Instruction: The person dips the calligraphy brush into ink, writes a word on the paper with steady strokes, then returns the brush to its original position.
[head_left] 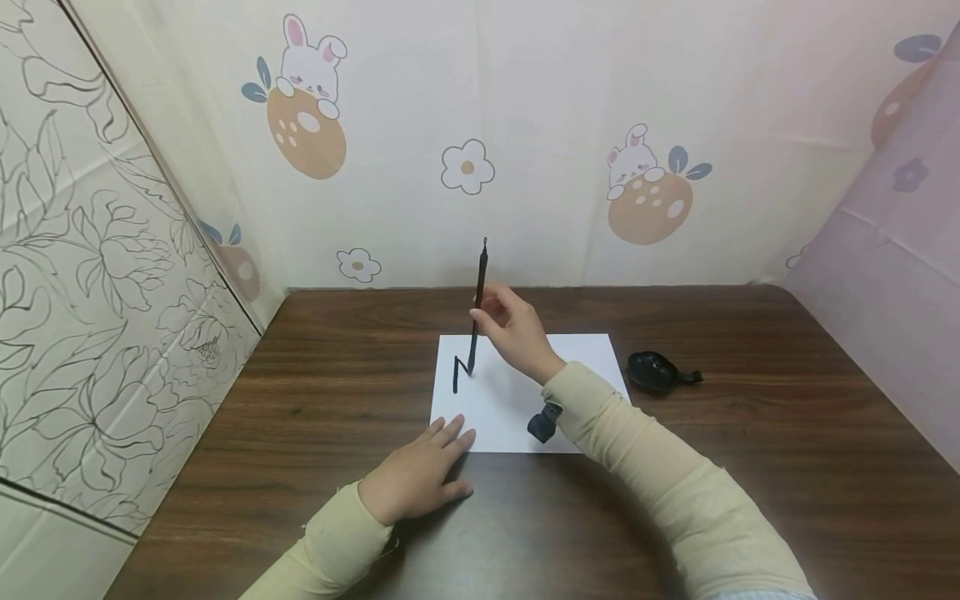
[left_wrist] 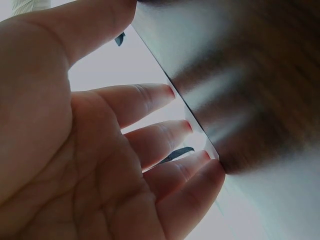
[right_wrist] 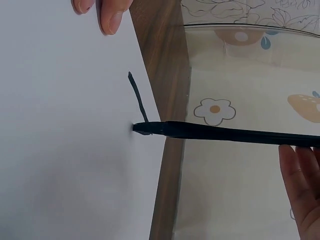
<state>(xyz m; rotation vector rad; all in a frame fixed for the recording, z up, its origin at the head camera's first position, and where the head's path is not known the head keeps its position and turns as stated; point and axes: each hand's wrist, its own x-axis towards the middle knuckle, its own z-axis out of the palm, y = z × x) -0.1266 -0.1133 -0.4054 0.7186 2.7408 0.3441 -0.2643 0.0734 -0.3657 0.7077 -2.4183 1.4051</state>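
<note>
A dark writing brush (head_left: pixel 481 279) stands nearly upright, pinched between the thumb and fingers of my right hand (head_left: pixel 517 332). Its tip (right_wrist: pixel 142 128) touches the white sheet of paper (head_left: pixel 517 408) at the lower end of a slanting black stroke. That stroke joins an upright black line (head_left: pixel 455 377) near the sheet's left side. My left hand (head_left: pixel 420 471) rests with spread fingers on the lower left corner of the paper, the thumb on the table. In the left wrist view the fingertips (left_wrist: pixel 186 126) lie along the paper's edge.
Right of the paper lies a small black leaf-shaped ink dish (head_left: pixel 654 372) with a short handle. A dark wrist camera (head_left: pixel 542 425) hangs under the right sleeve. The brown wooden table (head_left: pixel 337 358) meets a patterned curtain (head_left: pixel 540 208) at its back edge.
</note>
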